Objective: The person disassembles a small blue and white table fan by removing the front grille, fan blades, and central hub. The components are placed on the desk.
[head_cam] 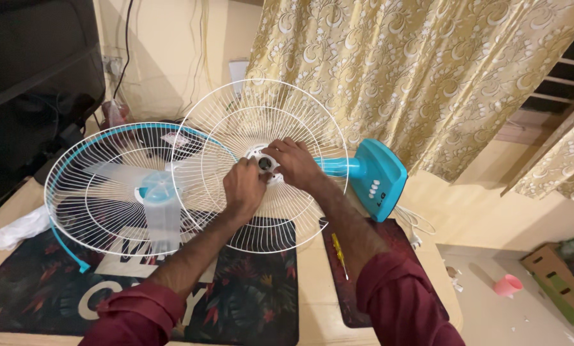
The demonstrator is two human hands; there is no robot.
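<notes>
Head view | left hand and right hand fingers pinch white hub at rear grille centre

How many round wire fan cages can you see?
2. One wire cage with a blue rim lies on the table at the left. The other cage stands at the fan's middle, where both hands touch it.

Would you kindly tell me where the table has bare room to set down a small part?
A bare tan strip runs between the leafy mat and the dark red mat, beside the yellow screwdriver. The leafy mat's front right is also free. It is crowded at the left and centre: the blue-rimmed grille, the white rear grille, and both hands.
</notes>
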